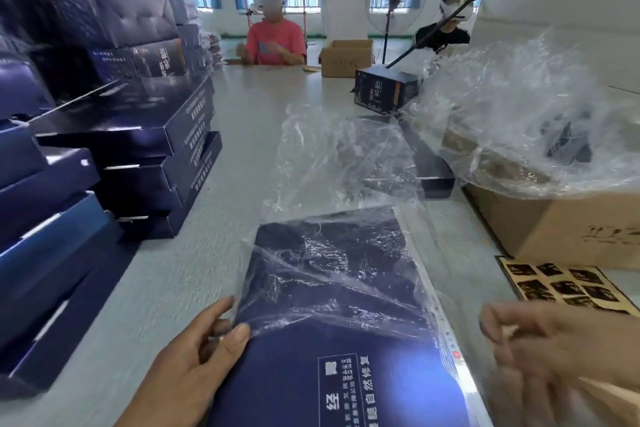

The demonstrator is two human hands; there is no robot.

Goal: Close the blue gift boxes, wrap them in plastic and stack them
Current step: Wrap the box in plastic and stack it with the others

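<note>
Up close, a blue gift box (346, 340) lies flat on the bench (242, 149), its far half inside a clear plastic bag (332, 184). The left hand (187, 367) pinches the bag's edge against the box's left side between thumb and fingers (239, 331). The right hand (554, 357) hovers blurred just right of the box, fingers loosely curled, holding nothing. White Chinese print includes "自然修复". Three closed boxes (156, 163) are stacked at left.

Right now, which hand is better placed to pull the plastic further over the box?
Probably left. The left hand already pinches the plastic at the box edge; the right hand is blurred, off the box.
</note>
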